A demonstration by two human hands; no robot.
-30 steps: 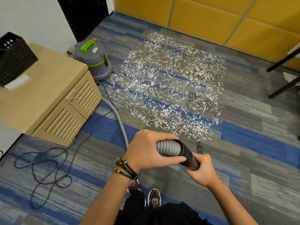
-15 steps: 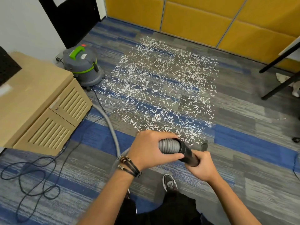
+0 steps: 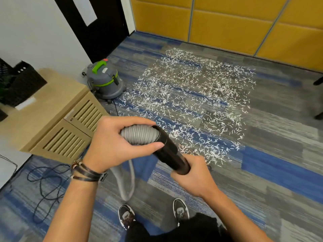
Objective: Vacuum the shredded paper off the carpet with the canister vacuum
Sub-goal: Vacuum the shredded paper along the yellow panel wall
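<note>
The person has stepped closer, so the wand point(image 3: 167, 151) now meets the near edge of the paper point(image 3: 192, 102), all uncleared on the carpet point(image 3: 271, 172). Left hand point(image 3: 111, 145) fingers grasp the hose point(image 3: 139, 135); right hand point(image 3: 194, 177) fingers grasp the wand. Sweeping looks ready to begin.

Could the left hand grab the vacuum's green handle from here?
Probably not yet: the left hand grips the hose, and the handle sits far ahead by the cabinet. Nothing blocks a step forward.

Two hands point(image 3: 111, 147) point(image 3: 194, 175), one hose point(image 3: 139, 135), one vacuum point(image 3: 104, 82)
</note>
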